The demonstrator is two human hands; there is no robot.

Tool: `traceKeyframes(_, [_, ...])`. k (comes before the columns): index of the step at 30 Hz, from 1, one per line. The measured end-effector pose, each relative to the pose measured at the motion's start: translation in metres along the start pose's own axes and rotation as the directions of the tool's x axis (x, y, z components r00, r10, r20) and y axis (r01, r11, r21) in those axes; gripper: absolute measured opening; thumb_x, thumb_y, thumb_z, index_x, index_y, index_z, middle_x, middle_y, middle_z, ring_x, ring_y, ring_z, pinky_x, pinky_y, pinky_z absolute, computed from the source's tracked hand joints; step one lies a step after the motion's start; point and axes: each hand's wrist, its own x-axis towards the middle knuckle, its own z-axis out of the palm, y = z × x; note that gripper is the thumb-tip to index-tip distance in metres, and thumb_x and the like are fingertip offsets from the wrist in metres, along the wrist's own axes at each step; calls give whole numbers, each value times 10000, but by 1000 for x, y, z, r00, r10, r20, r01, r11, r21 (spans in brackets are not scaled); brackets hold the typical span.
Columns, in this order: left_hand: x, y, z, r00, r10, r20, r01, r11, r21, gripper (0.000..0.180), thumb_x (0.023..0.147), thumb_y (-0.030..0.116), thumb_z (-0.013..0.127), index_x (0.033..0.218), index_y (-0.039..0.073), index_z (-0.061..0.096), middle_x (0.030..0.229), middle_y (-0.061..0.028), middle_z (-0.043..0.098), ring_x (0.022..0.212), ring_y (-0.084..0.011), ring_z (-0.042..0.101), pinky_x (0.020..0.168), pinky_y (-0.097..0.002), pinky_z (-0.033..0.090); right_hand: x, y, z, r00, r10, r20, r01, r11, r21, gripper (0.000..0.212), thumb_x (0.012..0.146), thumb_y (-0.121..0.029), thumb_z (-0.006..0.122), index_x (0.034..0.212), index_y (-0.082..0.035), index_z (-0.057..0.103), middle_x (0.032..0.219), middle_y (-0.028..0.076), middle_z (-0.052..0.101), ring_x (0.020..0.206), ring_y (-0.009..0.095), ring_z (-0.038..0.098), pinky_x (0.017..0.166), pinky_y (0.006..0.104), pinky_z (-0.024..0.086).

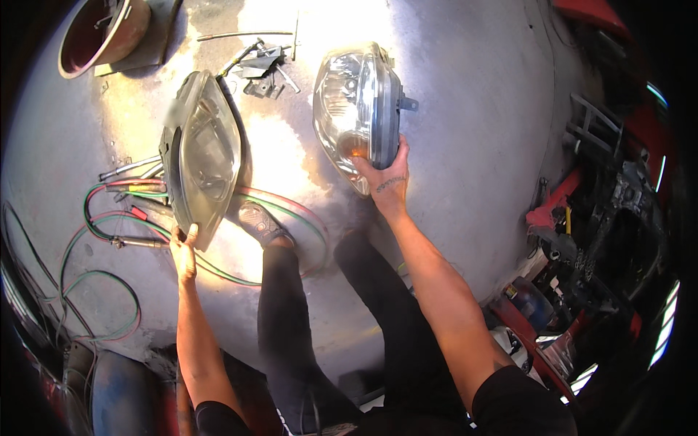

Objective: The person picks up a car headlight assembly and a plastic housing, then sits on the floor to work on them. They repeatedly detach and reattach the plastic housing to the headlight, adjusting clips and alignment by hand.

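Observation:
My left hand (185, 252) grips the lower end of a cloudy car headlight (209, 149), its thumb pressed on the lens side. That headlight stands on end, its yellowed lens turned to the right and its dark housing to the left. Over on the right, my right hand (389, 174) is closed round the lower part of a clearer headlight (347, 102). This one has a shiny lens facing left, an amber section near my fingers and a grey housing with a small tab. Both headlights are held apart, above the concrete floor.
Red and green hoses (102, 218) with a torch curl on the left. Dark brackets and metal scraps (265, 69) lie at the far side, near a rusty round basin (109, 36). Vehicle parts (611, 196) crowd the right edge. A blue cylinder (123, 392) stands at lower left.

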Motion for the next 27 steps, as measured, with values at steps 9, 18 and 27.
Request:
traceKeyframes(9, [9, -30, -15, 966, -257, -18, 256, 966, -36, 606, 1047, 436, 688, 1511, 72, 550, 1427, -88, 639, 1286, -240, 579, 1063, -440, 467, -48, 84, 60, 995, -87, 45, 98, 877, -469, 1139, 683, -226, 937, 1627, -94, 313, 1473, 229, 443, 1404, 456, 384, 1198, 564, 362])
traceKeyframes(18, [-13, -62, 8, 962, 22, -272, 43, 972, 232, 765, 1024, 274, 721, 1643, 74, 319, 1477, -169, 543, 1263, -287, 566, 971, -434, 524, -60, 96, 81, 993, -35, 109, 84, 870, -486, 1265, 709, -277, 970, 1689, -149, 181, 1533, 294, 344, 1428, 590, 304, 1172, 660, 377])
traceKeyframes(27, [-448, 47, 218, 804, -464, 372, 361, 878, 314, 661, 982, 47, 613, 1593, 27, 364, 1433, -231, 545, 1163, -325, 649, 931, -413, 551, -49, 84, 61, 975, 81, 207, 48, 834, -550, 1318, 768, -395, 935, 1724, -146, 63, 1505, 256, 408, 1406, 548, 367, 1157, 609, 416])
